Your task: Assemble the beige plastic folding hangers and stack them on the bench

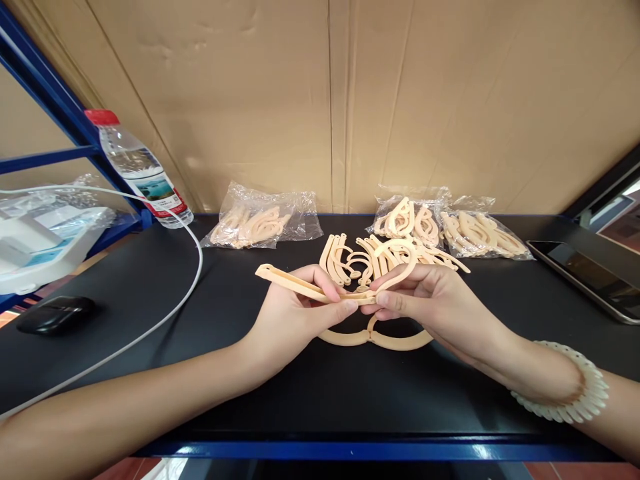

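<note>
My left hand [287, 317] pinches a long beige plastic hanger arm [286, 279], its free end pointing up to the left. Between the fingers of my right hand [440, 300] is a curved beige hanger hook [413, 259], whose lower end meets the inner end of the arm. My fingertips partly cover that joint, so I cannot tell whether the two are locked together. Beneath my hands a folding hanger [400, 343] lies on the black tabletop [320, 393], partly hidden. Just beyond are loose hanger arms [333, 257] and hooks [357, 257].
Clear bags of beige hanger parts lie at the back: one bag [260, 223] left, two bags [483, 233] right. A water bottle [145, 177], white cable [197, 267] and black mouse [56, 313] are at left. A phone-like device [585, 277] lies right. Cardboard [250, 100] stands behind.
</note>
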Available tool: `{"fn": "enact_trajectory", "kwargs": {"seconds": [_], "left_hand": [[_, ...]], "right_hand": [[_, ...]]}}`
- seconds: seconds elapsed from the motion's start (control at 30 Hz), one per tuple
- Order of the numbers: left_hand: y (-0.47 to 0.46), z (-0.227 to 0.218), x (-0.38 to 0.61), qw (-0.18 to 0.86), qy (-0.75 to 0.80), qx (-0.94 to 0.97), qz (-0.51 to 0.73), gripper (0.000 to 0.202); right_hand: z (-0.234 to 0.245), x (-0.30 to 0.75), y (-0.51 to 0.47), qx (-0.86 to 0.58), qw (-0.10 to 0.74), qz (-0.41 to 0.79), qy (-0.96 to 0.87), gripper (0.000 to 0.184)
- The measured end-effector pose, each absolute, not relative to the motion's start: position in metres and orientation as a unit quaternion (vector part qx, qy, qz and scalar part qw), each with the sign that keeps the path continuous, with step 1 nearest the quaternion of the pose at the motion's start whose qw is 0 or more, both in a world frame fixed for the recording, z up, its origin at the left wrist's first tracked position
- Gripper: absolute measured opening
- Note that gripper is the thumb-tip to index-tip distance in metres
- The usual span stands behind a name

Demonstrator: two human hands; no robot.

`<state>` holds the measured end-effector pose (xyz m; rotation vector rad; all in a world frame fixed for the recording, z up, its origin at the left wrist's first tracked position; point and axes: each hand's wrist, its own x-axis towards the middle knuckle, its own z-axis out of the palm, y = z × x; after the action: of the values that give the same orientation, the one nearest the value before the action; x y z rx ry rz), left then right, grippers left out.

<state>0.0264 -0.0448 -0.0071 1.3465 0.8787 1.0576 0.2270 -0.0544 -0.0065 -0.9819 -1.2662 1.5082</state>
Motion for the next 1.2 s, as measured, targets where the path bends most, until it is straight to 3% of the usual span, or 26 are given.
{"fn": "enact_trajectory", "kwargs": {"seconds": [0.27, 0.57, 0.9, 1.2], "left_hand": [[-0.044, -0.007, 0.025, 0.585, 0.389, 0.563, 0.435, 0.029], [-0.044, -0.001, 0.031, 0.567, 0.347, 0.628, 0.405, 0.017], [-0.038, -0.006, 0.027, 0.573, 0.378, 0.608, 0.399, 0.013], [-0.036, -0.007, 0.023, 0.628, 0.371, 0.558, 0.396, 0.023]], "right_hand": [[0.004, 0.221, -0.06, -0.426, 0.476, 0.529, -0.559, 0.015], [-0.001, 0.22, -0.06, -0.419, 0.444, 0.571, -0.549, 0.03], [0.004, 0.226, -0.054, -0.414, 0.427, 0.586, -0.551, 0.022], [0.011, 0.253, -0.033, -0.39, 0.528, 0.519, -0.548, 0.018]]}}
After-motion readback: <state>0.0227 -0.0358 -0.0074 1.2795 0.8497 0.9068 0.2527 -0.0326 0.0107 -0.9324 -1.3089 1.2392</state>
